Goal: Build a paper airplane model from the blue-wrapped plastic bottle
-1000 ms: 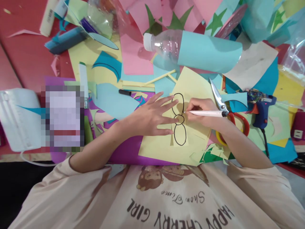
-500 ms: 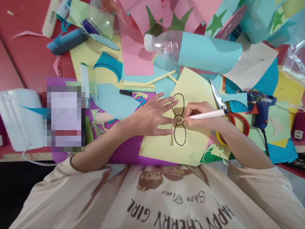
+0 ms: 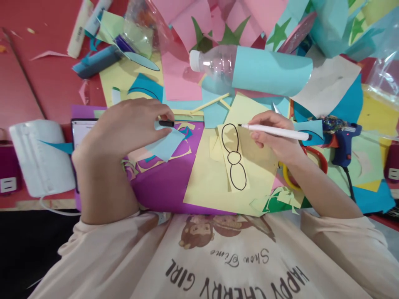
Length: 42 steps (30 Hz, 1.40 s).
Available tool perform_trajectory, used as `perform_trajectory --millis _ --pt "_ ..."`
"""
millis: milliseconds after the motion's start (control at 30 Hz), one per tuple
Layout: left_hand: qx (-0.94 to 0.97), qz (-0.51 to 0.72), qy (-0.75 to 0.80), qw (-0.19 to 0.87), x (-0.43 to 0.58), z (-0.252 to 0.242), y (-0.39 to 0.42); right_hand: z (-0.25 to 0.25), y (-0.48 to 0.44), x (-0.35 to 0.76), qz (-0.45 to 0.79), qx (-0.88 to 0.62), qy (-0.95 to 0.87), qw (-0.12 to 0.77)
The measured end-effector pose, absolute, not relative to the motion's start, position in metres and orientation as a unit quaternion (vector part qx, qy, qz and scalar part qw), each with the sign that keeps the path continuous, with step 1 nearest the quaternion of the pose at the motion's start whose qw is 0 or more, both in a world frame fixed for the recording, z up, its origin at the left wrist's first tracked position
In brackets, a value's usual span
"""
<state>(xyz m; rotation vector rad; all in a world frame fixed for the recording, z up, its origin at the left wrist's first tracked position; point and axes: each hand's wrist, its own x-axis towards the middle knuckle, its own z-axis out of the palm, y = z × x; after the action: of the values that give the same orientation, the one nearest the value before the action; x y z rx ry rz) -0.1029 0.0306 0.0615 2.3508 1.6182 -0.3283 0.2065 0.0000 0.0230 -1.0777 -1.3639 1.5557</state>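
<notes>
Both hands have left the drawing [image 3: 234, 160]: left hand [image 3: 124, 124] pinches the black cap [image 3: 166, 123], right hand [image 3: 274, 141] holds the lifted pen [image 3: 277, 131].

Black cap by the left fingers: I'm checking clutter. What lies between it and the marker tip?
Head view: flat paper, a light-blue scrap and the top of the outlined yellow strip beside the marker.

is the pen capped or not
Uncapped: the pen in the right hand shows a bare dark tip; a black cap is at the left hand.
</notes>
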Motion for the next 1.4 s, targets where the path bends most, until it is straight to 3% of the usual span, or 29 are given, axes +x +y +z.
perform_trajectory --millis 100,167,333,467,733,1200,1400 --pt "0.801 -0.117 0.571 0.136 -0.109 0.052 0.031 0.025 0.003 0.207 0.644 -0.43 -0.482 0.41" --pt "0.809 -0.02 0.576 0.117 -0.111 0.043 0.032 0.028 0.006 0.207 0.666 -0.451 -0.44 0.4" --pt "0.813 0.234 0.448 0.288 -0.082 0.03 0.024 0.032 0.008 0.208 0.68 -0.457 -0.403 0.406" --pt "0.691 0.412 0.418 0.422 -0.039 0.016 0.009 0.031 0.004 0.208 0.692 -0.42 -0.413 0.417" --pt "0.6 0.44 0.436 0.506 -0.021 -0.002 0.001 0.028 0.002 0.208 0.685 -0.414 -0.457 0.388" --pt "0.673 0.447 0.444 0.387 -0.025 -0.005 -0.006 0.03 0.0 0.203 0.711 -0.424 -0.458 0.324" --pt "0.678 0.423 0.402 0.448 -0.026 -0.003 -0.007 0.03 -0.006 0.201 0.679 -0.403 -0.544 0.283"
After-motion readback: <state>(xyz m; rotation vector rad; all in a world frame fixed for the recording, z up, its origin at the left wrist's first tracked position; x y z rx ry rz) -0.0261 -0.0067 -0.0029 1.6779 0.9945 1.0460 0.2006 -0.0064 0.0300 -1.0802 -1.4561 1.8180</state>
